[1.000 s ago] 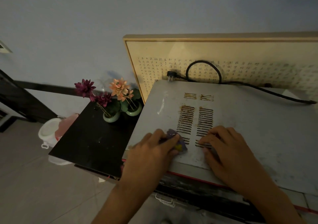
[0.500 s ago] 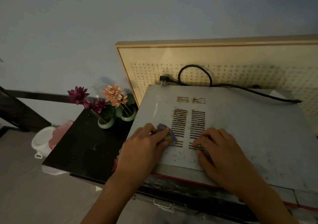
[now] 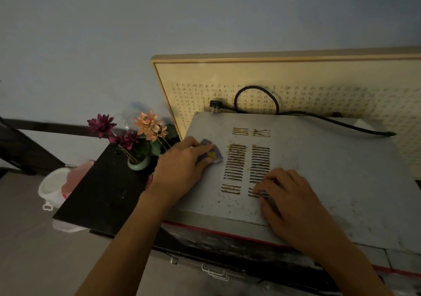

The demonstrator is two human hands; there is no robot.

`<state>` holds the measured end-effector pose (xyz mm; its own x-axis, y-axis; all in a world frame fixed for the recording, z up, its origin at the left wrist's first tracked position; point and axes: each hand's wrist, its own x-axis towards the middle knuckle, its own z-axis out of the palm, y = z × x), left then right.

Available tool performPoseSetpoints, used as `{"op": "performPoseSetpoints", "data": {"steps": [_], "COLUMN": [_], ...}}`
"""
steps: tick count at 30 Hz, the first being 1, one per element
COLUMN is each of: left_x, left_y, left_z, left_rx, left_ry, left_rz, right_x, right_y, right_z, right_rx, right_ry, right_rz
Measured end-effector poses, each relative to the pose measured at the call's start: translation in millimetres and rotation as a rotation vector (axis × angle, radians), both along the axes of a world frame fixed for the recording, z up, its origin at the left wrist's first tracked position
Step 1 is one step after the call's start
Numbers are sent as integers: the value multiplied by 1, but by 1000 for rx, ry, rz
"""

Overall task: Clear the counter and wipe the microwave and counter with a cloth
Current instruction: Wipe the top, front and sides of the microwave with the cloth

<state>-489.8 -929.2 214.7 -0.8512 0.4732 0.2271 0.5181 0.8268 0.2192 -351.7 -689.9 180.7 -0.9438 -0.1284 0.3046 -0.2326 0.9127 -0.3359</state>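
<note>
Flower vases (image 3: 139, 162) left of microwave (image 3: 319, 170); framed panel (image 3: 296, 77) behind it

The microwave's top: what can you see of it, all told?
The microwave shows a flat grey top of dull metal, specked with grime. Rust-stained vent slots run in two columns. A red strip edges its front. The left hand presses a small purple cloth left of the slots; the right hand rests flat, fingertips on the lower slots. A black power cord, unplugged, lies along its back edge.

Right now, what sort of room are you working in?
Likely a home kitchen or dining corner: a microwave sits unplugged, its cord looped on top; flowers stand in a vase on a black counter; a framed calligraphy panel leans on the wall.
</note>
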Motion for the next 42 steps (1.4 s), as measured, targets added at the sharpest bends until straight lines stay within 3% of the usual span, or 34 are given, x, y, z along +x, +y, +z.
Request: {"op": "performPoseSetpoints", "data": {"steps": [4,8,12,18,20,27,30,35,42], "left_x": [23,6,-26,3,19,-27,-37,6,-29], "left_y": [-14,-9,19,9,-4,2,17,0,13], "left_z": [-8,-13,-6,-4,-5,-4,-2,-3,-5], "left_rx": [4,53,27,15,15,23,-2,-34,-86], "left_ry": [19,55,15,1,-38,-25,-19,8,48], "left_rz": [-115,146,260,-37,-45,308,219,-188,68], "right_x": [0,0,0,-1,-1,-1,0,1,1], "right_y": [-1,-1,-1,0,-1,-1,-1,-1,-2], "right_z": [0,0,2,1,1,1,0,1,-1], "right_rx": [-5,-5,-5,10,8,22,24,32,29], "right_ry": [-2,-2,-10,1,4,3,4,6,10], "right_rz": [-5,-7,-12,-9,-11,-20,-21,-17,-26]}}
